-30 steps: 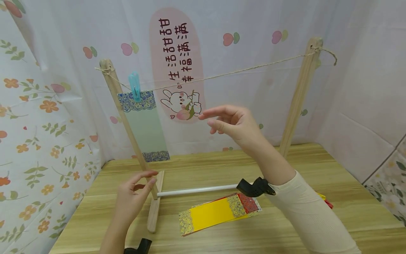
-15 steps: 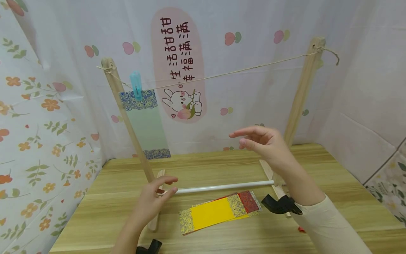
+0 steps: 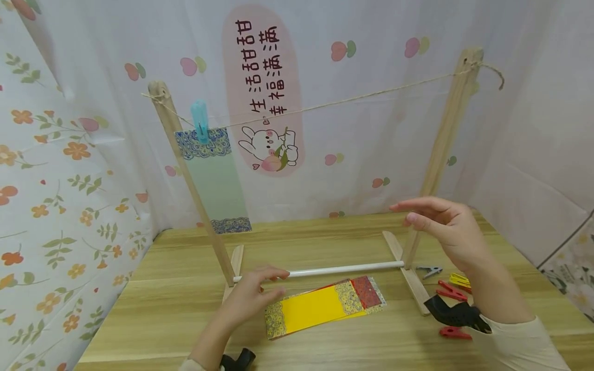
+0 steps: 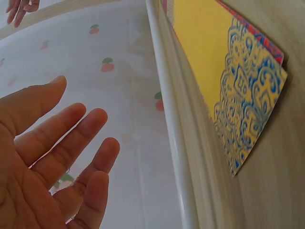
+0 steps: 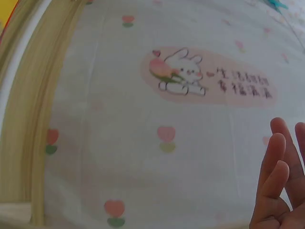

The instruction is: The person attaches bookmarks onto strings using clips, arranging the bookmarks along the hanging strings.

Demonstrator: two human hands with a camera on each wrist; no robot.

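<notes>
Cards (image 3: pixel 320 310), flat yellow and red rectangles with patterned ends, lay on the wood-grained table (image 3: pixel 334 350) beside the relaxed left hand (image 3: pixel 247 297), while the right hand (image 3: pixel 449 226) hung near a pale wooden post (image 3: pixel 443 139), both grasping nothing, and a light-blue clothespin (image 3: pixel 198 119) clipped a pale green, blue-patterned strip (image 3: pixel 218 190) to brown twine (image 3: pixel 339 104).

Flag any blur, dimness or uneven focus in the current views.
Head: bright and mostly sharp, lettering readable; left wrist: yellow card's pattern crisp, distant right hand softer; right wrist: greyer and dimmer, lettering soft, blue clothespin blurred at the top edge.
</notes>
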